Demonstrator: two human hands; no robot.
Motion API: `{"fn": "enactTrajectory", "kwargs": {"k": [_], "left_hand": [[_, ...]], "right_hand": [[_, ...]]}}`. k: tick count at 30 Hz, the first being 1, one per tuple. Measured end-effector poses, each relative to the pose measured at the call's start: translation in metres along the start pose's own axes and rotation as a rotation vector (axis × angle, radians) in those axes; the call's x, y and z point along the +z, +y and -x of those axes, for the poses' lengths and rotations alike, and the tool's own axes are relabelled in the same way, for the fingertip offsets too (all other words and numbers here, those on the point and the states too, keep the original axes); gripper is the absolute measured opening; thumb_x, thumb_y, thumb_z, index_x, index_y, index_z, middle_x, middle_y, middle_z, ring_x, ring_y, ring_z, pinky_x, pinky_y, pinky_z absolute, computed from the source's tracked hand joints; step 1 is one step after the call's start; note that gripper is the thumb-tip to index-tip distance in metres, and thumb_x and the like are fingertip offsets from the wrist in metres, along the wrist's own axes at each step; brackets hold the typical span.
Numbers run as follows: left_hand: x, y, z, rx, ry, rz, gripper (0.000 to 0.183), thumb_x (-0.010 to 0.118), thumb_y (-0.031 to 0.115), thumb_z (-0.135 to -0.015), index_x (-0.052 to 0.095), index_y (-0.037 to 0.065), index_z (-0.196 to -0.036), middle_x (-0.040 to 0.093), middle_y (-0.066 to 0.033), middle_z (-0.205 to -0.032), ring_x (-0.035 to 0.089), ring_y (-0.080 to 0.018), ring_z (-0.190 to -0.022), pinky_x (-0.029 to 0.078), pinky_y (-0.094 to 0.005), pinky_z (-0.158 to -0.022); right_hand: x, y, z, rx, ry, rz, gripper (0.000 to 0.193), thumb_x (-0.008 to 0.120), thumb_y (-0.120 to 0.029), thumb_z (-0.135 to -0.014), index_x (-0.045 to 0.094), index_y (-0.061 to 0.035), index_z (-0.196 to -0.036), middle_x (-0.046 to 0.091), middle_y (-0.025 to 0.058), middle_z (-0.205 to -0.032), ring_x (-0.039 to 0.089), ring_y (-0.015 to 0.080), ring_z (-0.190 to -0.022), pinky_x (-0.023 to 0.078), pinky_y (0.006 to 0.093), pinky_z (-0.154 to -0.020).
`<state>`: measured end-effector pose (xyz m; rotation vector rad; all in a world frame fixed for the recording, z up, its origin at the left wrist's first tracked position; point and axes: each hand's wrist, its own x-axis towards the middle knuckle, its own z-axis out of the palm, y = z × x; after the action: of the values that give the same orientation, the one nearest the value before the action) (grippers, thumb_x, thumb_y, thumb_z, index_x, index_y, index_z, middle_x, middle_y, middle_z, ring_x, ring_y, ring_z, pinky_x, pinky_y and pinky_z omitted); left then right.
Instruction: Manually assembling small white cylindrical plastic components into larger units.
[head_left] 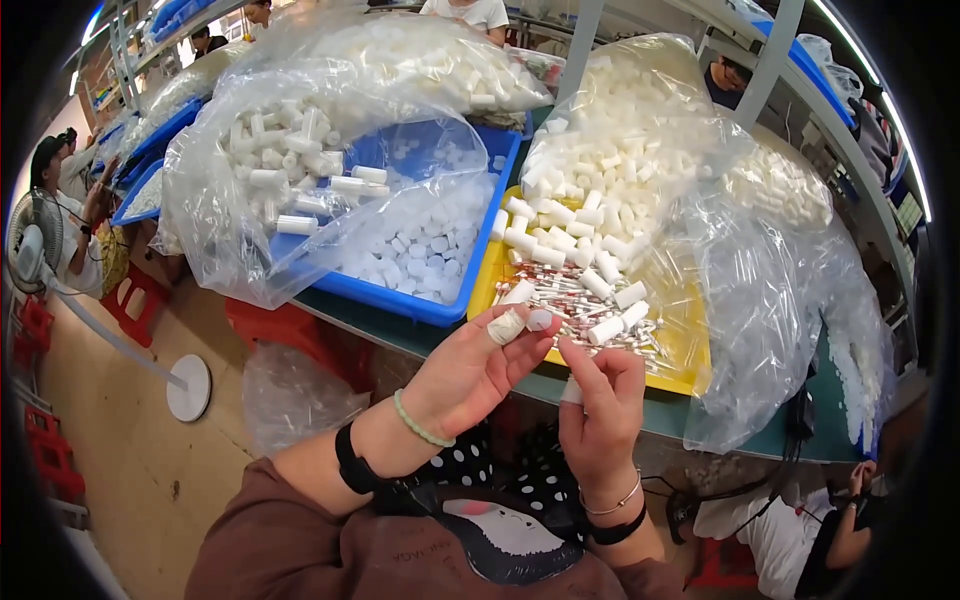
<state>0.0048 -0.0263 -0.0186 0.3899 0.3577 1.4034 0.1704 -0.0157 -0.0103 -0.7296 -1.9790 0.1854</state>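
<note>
My left hand pinches a small translucent white cap between its fingertips, just in front of the yellow tray. White tape wraps one of its fingers. Close beside it, my right hand is closed, with thumb and forefinger near the cap; what they hold, if anything, I cannot make out. One finger of this hand is taped too. In the yellow tray lie white cylinders over a heap of thin red and white pieces with pale tips.
A blue tray at left holds many translucent caps beside an open plastic bag of white cylinders. A large bag of cylinders leans behind the yellow tray. Crumpled plastic covers the table's right side. A fan and other people are around.
</note>
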Motion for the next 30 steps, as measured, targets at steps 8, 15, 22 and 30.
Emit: {"fn": "enactTrajectory", "kwargs": {"k": [8, 15, 22, 30], "left_hand": [[0.003, -0.002, 0.000, 0.025, 0.022, 0.058, 0.013, 0.055, 0.010, -0.094, 0.055, 0.005, -0.106, 0.061, -0.0080, -0.111, 0.058, -0.0183, -0.107, 0.047, -0.0313, -0.097], [0.005, -0.007, 0.000, 0.338, -0.020, -0.354, 0.024, 0.061, 0.002, -0.089, 0.051, 0.003, -0.110, 0.059, -0.0099, -0.114, 0.057, -0.0165, -0.108, 0.046, -0.0292, -0.096], [0.004, -0.007, 0.004, 0.431, -0.155, -0.459, 0.034, 0.060, -0.006, -0.085, 0.047, 0.002, -0.115, 0.056, -0.0148, -0.118, 0.055, -0.0205, -0.112, 0.043, -0.0310, -0.099], [0.003, -0.013, 0.003, 0.459, -0.198, -0.492, 0.039, 0.056, -0.003, -0.088, 0.043, 0.004, -0.124, 0.055, -0.0140, -0.120, 0.052, -0.0212, -0.116, 0.041, -0.0330, -0.102]], "right_hand": [[0.002, 0.001, 0.001, 0.031, -0.038, 0.018, 0.049, 0.054, 0.015, -0.071, 0.062, -0.0040, -0.115, 0.048, 0.0114, -0.091, 0.051, 0.0223, -0.079, 0.045, 0.0277, -0.069], [0.000, 0.005, -0.003, 0.027, -0.041, -0.065, 0.041, 0.047, 0.012, -0.078, 0.059, 0.0000, -0.115, 0.050, 0.0122, -0.092, 0.051, 0.0231, -0.082, 0.044, 0.0292, -0.075], [-0.007, 0.010, -0.001, 0.247, -0.102, -0.387, 0.034, 0.042, 0.007, -0.083, 0.059, 0.0004, -0.112, 0.055, 0.0126, -0.098, 0.054, 0.0221, -0.091, 0.043, 0.0288, -0.083], [-0.006, 0.011, 0.001, 0.455, -0.195, -0.666, 0.034, 0.041, 0.005, -0.083, 0.059, 0.0000, -0.111, 0.054, 0.0086, -0.097, 0.052, 0.0166, -0.091, 0.040, 0.0251, -0.083]]}}
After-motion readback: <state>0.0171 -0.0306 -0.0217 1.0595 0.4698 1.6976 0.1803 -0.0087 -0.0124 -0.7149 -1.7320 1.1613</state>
